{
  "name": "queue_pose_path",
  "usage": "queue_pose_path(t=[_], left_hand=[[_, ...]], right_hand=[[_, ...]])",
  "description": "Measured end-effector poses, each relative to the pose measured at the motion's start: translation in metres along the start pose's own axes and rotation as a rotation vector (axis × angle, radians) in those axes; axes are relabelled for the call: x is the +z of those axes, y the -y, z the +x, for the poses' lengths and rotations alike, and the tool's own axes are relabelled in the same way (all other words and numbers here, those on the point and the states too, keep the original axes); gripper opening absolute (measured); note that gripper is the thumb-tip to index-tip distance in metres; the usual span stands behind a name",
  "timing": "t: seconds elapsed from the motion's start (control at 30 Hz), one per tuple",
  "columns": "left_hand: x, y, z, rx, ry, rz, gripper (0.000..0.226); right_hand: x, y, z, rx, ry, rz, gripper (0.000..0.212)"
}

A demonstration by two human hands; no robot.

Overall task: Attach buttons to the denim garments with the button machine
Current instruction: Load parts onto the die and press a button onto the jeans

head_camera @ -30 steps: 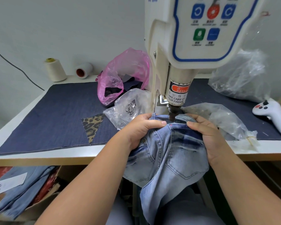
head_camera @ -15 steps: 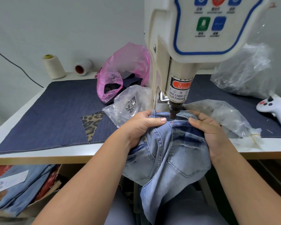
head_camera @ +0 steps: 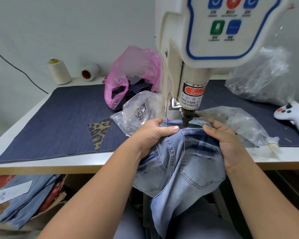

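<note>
A pair of light blue jeans (head_camera: 185,163) hangs off the table's front edge, its waistband lying under the punch (head_camera: 186,120) of the cream button machine (head_camera: 193,54). My left hand (head_camera: 154,135) grips the waistband just left of the punch, thumb on top. My right hand (head_camera: 221,138) grips it on the right, fingers curled over the band. A clear bag of metal buttons (head_camera: 140,112) lies left of the machine.
A dark denim mat (head_camera: 59,118) with a leopard patch (head_camera: 99,130) covers the table. A pink bag (head_camera: 133,75), two thread cones (head_camera: 59,71), clear bags (head_camera: 259,75) and a white controller (head_camera: 295,116) lie around. More jeans (head_camera: 24,200) sit in a box below left.
The view has shifted slightly; both hands keep holding the waistband under the punch, which now sits lower, touching the band.
</note>
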State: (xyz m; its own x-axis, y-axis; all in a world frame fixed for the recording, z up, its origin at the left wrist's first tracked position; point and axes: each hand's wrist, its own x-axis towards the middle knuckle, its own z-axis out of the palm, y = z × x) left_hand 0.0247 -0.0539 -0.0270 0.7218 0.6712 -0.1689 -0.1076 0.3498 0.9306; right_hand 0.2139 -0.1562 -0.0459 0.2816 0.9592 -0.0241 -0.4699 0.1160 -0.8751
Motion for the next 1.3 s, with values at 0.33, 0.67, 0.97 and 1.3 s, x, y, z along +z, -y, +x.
queue_pose_path(t=[0.33,0.67,0.97,1.3], left_hand=[[0.0017,0.0006,-0.0001,0.000,-0.023,0.033,0.044],[0.0029,0.0004,-0.0006,-0.011,-0.027,0.042,0.050],[0.0024,-0.0016,-0.0020,-0.013,-0.020,0.052,0.038],[0.0022,-0.0015,-0.0019,-0.020,-0.016,0.040,0.034]], right_hand=[[0.0000,-0.0014,0.0001,-0.021,-0.008,0.012,0.032],[-0.0023,-0.0012,0.0011,-0.006,-0.012,-0.013,0.043],[-0.0036,-0.0024,0.0033,0.011,-0.018,-0.045,0.051],[-0.0026,-0.0012,0.0024,0.029,-0.003,-0.025,0.045]])
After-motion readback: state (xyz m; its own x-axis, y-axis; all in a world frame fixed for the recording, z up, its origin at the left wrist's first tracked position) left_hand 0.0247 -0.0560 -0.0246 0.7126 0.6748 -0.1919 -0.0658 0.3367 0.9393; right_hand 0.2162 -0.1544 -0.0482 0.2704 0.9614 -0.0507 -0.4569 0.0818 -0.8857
